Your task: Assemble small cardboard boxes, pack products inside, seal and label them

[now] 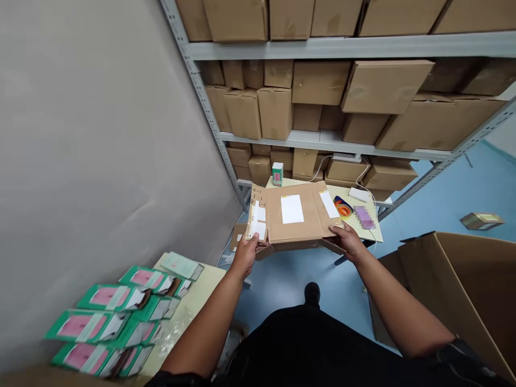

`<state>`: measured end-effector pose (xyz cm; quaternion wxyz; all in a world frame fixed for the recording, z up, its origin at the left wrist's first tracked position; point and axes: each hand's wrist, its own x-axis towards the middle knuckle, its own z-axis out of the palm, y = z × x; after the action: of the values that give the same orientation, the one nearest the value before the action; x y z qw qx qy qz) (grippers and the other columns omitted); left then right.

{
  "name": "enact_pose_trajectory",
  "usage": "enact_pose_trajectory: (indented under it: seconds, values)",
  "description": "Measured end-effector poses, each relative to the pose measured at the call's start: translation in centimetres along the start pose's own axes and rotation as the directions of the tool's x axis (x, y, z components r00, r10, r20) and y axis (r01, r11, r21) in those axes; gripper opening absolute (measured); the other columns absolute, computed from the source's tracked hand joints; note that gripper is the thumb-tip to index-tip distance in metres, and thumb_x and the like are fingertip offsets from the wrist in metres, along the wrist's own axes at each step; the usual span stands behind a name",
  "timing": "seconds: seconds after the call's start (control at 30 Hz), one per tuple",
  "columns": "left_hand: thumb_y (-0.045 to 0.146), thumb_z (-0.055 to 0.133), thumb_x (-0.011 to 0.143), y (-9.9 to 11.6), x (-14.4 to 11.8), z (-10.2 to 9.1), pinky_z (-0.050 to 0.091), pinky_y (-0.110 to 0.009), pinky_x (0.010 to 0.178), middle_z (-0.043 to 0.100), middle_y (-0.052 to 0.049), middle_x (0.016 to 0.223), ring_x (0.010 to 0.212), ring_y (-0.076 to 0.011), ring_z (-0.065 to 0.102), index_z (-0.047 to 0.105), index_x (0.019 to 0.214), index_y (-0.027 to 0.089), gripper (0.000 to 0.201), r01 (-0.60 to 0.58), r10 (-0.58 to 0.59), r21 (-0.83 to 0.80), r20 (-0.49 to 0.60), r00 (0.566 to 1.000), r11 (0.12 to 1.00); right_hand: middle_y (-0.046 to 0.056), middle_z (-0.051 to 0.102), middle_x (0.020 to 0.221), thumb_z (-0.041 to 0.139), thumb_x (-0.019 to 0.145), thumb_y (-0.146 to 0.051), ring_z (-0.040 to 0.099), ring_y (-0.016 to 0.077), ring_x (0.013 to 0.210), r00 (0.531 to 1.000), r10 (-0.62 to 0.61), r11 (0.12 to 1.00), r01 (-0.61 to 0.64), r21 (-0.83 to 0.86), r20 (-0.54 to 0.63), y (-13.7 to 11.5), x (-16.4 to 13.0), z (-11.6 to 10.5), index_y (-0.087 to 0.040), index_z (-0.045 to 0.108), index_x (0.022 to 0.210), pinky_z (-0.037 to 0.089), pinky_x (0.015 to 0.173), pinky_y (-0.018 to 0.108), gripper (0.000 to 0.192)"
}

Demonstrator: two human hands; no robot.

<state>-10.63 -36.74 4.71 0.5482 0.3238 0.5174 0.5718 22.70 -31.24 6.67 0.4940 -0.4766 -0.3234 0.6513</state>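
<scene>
Between my two hands is a flattened-looking cardboard box (pixel 312 215) with white labels and handwriting on its left flap. My left hand (pixel 246 255) grips the lower left corner, its thumb on top and the fingers partly hidden beneath. On the other side, my right hand (pixel 349 241) pinches the right flap near its lower corner. The box is held over the near edge of a pale yellow table (pixel 373 231). A small green and white box (pixel 277 174) stands on that table behind it. An orange tape roll (pixel 343 209) lies just right of the cardboard.
Shelves (pixel 342 142) packed with cardboard cartons rise behind the table. Green and pink boxes (pixel 108 295) lie in rows on a side table (pixel 201 285) at lower left. A large open carton (pixel 435 279) stands at right. A white cable (pixel 371 196) crosses the table.
</scene>
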Motion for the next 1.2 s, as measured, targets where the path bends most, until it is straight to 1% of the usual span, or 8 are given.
enact_pose_trajectory:
  seconds: [0.23, 0.33, 0.43, 0.63, 0.83, 0.93, 1.03, 1.2]
  values:
    - [0.05, 0.077, 0.083, -2.8, 10.1, 9.3, 0.058, -0.031, 0.071, 0.077, -0.005, 0.089, 0.07, -0.0182, 0.074, 0.056, 0.127, 0.016, 0.06, 0.052, -0.047, 0.082, -0.068, 0.997, 0.995, 0.003, 0.079, 0.099, 0.087, 0.064, -0.032, 0.075, 0.0242, 0.078, 0.999, 0.023, 0.992, -0.027, -0.122, -0.029, -1.8, 10.8, -7.7, -0.023, 0.067, 0.106, 0.061, 0.061, 0.033, 0.048]
    - [0.043, 0.074, 0.086, -3.5, 13.7, 11.7, 0.059, -0.033, 0.074, 0.075, -0.001, 0.082, 0.068, -0.018, 0.073, 0.056, 0.126, 0.017, 0.051, 0.113, -0.103, 0.117, -0.085, 0.991, 0.987, 0.004, 0.079, 0.1, 0.086, 0.065, -0.032, 0.076, 0.0257, 0.081, 0.996, 0.08, 0.987, -0.083, -0.136, -0.029, -1.7, 14.9, -9.8, -0.024, 0.067, 0.105, 0.063, 0.064, 0.035, 0.045]
    - [0.039, 0.072, 0.087, -4.0, 16.9, 12.9, 0.059, -0.034, 0.077, 0.075, -0.001, 0.08, 0.07, -0.0187, 0.073, 0.056, 0.123, 0.017, 0.045, 0.162, -0.149, 0.146, -0.099, 0.984, 0.976, 0.004, 0.079, 0.1, 0.085, 0.065, -0.031, 0.076, 0.0264, 0.079, 0.992, 0.124, 0.984, -0.128, -0.127, -0.035, -1.0, 17.9, -11.0, -0.024, 0.066, 0.107, 0.064, 0.065, 0.037, 0.046]
    - [0.04, 0.079, 0.079, -5.7, 22.5, 13.0, 0.06, -0.035, 0.078, 0.077, -0.005, 0.092, 0.075, -0.0196, 0.073, 0.061, 0.114, 0.017, 0.045, 0.157, -0.147, 0.165, -0.075, 0.986, 0.974, 0.004, 0.078, 0.099, 0.083, 0.069, -0.035, 0.076, 0.0248, 0.072, 0.977, 0.192, 0.968, -0.204, -0.144, -0.093, 1.1, 21.6, -11.0, -0.026, 0.062, 0.11, 0.062, 0.066, 0.036, 0.048]
    - [0.04, 0.082, 0.072, -7.9, 27.4, 10.7, 0.058, -0.034, 0.075, 0.076, -0.004, 0.086, 0.073, -0.021, 0.074, 0.062, 0.107, 0.017, 0.047, 0.261, -0.243, 0.242, -0.1, 0.965, 0.934, 0.006, 0.077, 0.106, 0.076, 0.075, -0.042, 0.077, 0.024, 0.078, 0.958, 0.22, 0.953, -0.252, -0.171, -0.187, 3.7, 24.3, -9.6, -0.025, 0.059, 0.111, 0.062, 0.077, 0.037, 0.043]
    - [0.044, 0.081, 0.074, -9.1, 29.6, 8.9, 0.058, -0.037, 0.082, 0.078, -0.008, 0.093, 0.084, -0.0249, 0.076, 0.065, 0.108, 0.016, 0.047, 0.288, -0.283, 0.316, -0.064, 0.957, 0.904, 0.007, 0.077, 0.106, 0.074, 0.076, -0.047, 0.077, 0.0249, 0.082, 0.929, 0.242, 0.931, -0.303, -0.202, -0.278, 4.9, 25.6, -9.1, -0.025, 0.06, 0.108, 0.061, 0.078, 0.037, 0.041]
    - [0.046, 0.079, 0.076, -9.9, 31.9, 7.3, 0.055, -0.038, 0.091, 0.078, -0.012, 0.105, 0.099, -0.0277, 0.074, 0.068, 0.108, 0.016, 0.045, 0.277, -0.302, 0.406, -0.003, 0.953, 0.871, 0.008, 0.078, 0.1, 0.074, 0.076, -0.053, 0.075, 0.0265, 0.088, 0.897, 0.2, 0.895, -0.331, -0.299, -0.394, 5.8, 26.9, -8.7, -0.023, 0.063, 0.104, 0.058, 0.078, 0.035, 0.043]
    - [0.039, 0.076, 0.08, -10.1, 35.6, 6.6, 0.051, -0.037, 0.095, 0.076, -0.012, 0.112, 0.106, -0.0283, 0.071, 0.068, 0.111, 0.017, 0.039, 0.229, -0.302, 0.56, 0.04, 0.952, 0.796, 0.01, 0.077, 0.095, 0.066, 0.08, -0.064, 0.072, 0.0275, 0.089, 0.83, 0.154, 0.818, -0.412, -0.402, -0.536, 6.4, 28.5, -7.8, -0.02, 0.066, 0.099, 0.054, 0.078, 0.034, 0.048]
